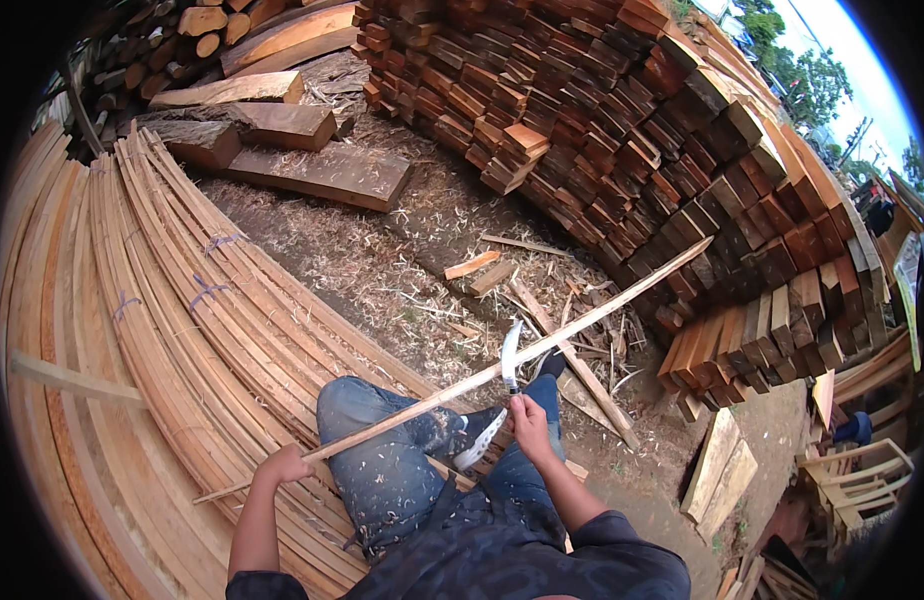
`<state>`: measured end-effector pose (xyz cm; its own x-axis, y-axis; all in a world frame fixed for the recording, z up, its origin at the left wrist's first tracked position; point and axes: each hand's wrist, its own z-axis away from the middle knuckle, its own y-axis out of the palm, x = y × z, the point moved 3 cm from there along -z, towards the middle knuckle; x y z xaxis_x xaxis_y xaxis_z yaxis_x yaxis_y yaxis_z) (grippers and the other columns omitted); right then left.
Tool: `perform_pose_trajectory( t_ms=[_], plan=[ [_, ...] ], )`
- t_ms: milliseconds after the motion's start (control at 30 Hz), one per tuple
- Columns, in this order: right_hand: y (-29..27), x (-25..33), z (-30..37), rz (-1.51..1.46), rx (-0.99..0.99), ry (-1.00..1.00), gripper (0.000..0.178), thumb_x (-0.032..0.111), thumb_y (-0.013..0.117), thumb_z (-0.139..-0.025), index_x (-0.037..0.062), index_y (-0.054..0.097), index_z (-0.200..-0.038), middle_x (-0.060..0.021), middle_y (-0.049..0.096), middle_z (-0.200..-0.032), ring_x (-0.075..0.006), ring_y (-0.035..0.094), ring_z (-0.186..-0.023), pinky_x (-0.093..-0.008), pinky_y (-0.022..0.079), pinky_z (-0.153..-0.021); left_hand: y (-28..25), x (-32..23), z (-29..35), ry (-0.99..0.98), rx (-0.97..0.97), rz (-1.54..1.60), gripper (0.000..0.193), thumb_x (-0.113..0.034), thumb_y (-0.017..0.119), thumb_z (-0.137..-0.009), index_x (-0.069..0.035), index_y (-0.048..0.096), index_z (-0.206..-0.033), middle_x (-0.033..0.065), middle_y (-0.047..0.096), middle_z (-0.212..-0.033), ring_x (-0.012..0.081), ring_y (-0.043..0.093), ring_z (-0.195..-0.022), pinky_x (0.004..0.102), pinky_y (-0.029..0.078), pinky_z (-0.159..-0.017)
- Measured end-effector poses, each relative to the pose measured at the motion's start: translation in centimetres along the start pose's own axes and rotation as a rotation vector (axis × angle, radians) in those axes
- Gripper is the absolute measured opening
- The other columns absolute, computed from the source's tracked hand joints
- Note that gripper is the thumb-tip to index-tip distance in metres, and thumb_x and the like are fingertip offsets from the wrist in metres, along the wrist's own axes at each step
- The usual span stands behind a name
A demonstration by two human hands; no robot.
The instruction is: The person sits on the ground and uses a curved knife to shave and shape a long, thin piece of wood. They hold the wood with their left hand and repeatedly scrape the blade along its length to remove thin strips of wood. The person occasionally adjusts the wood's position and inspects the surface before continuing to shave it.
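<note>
My left hand (284, 466) is closed round a long, pale wooden stick (607, 308) near its lower left end. The stick slants across my lap up to the right, its far end in front of the stacked planks. My right hand (529, 424) grips the dark handle of a knife with a curved, pale blade (510, 354), which meets the stick near its middle. My fingers hide part of the handle. A pale, speckled, narrow thing (481, 440) lies just left of my right hand; its kind is unclear. Wood shavings dot my jeans (372, 470).
Bundles of long thin strips (232, 300), some tied with string, lie along my left. Ahead and right rises a tall stack of planks (622, 130). Thick beams (322, 172) lie at far left. Offcuts (472, 265) and shavings litter the ground. A wooden chair (862, 470) stands at right.
</note>
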<state>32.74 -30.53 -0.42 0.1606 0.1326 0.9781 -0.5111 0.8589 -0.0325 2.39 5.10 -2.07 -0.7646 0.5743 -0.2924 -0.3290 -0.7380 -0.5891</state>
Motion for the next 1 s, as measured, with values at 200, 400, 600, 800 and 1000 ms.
perform_pose_trajectory(
  t_ms=[200, 400, 600, 800, 1000],
  plan=[
    [0.9, -2.0, 1.9, 0.226, 0.244, 0.005, 0.031, 0.027, 0.051, -0.094, 0.0002, 0.054, -0.079, -0.0002, 0.047, -0.061, -0.008, 0.043, -0.06, -0.027, 0.038, -0.055, 0.2, 0.2, 0.0, 0.042, -0.009, -0.034, 0.038, -0.029, 0.066, -0.063, 0.004, 0.066, -0.079, 0.0214, 0.065, -0.074, 0.0295, 0.065, -0.07, 0.0363, 0.051, -0.065],
    [2.4, -3.2, 3.3, 0.299, 0.457, 0.053, 0.03, 0.028, 0.055, -0.092, -0.0003, 0.057, -0.081, -0.0008, 0.052, -0.063, -0.0072, 0.044, -0.057, -0.0254, 0.038, -0.053, 0.2, 0.2, 0.1, 0.008, 0.045, 0.041, 0.035, -0.028, 0.066, -0.064, 0.004, 0.066, -0.079, 0.0212, 0.065, -0.075, 0.0296, 0.065, -0.07, 0.0362, 0.05, -0.066],
    [0.6, -5.1, 2.2, -0.061, 0.135, 0.077, 0.029, 0.027, 0.057, -0.092, -0.0006, 0.058, -0.084, -0.0004, 0.053, -0.064, -0.0077, 0.045, -0.055, -0.0253, 0.038, -0.052, 0.0, -1.0, 0.6, 0.002, 0.024, 0.015, 0.036, -0.029, 0.066, -0.063, 0.003, 0.067, -0.079, 0.02, 0.065, -0.074, 0.0295, 0.064, -0.069, 0.0358, 0.05, -0.066],
    [0.6, -5.1, 2.1, -0.201, 0.174, 0.228, 0.026, 0.026, 0.055, -0.093, 0.0017, 0.058, -0.083, -0.0022, 0.053, -0.062, -0.0095, 0.045, -0.054, -0.0257, 0.038, -0.051, 0.1, 0.0, 0.2, 0.003, 0.027, 0.013, 0.037, -0.028, 0.065, -0.062, 0.005, 0.065, -0.077, 0.0227, 0.064, -0.073, 0.0306, 0.064, -0.067, 0.037, 0.05, -0.064],
    [1.3, -4.5, 2.9, 0.203, 0.278, -0.054, 0.025, 0.024, 0.055, -0.093, 0.0005, 0.062, -0.091, -0.0027, 0.056, -0.066, -0.0087, 0.047, -0.057, -0.0242, 0.038, -0.053, 0.5, 0.6, -0.1, -0.01, 0.038, 0.023, 0.037, -0.027, 0.065, -0.062, 0.006, 0.065, -0.077, 0.0229, 0.064, -0.073, 0.0304, 0.064, -0.068, 0.0363, 0.05, -0.065]
  ],
)
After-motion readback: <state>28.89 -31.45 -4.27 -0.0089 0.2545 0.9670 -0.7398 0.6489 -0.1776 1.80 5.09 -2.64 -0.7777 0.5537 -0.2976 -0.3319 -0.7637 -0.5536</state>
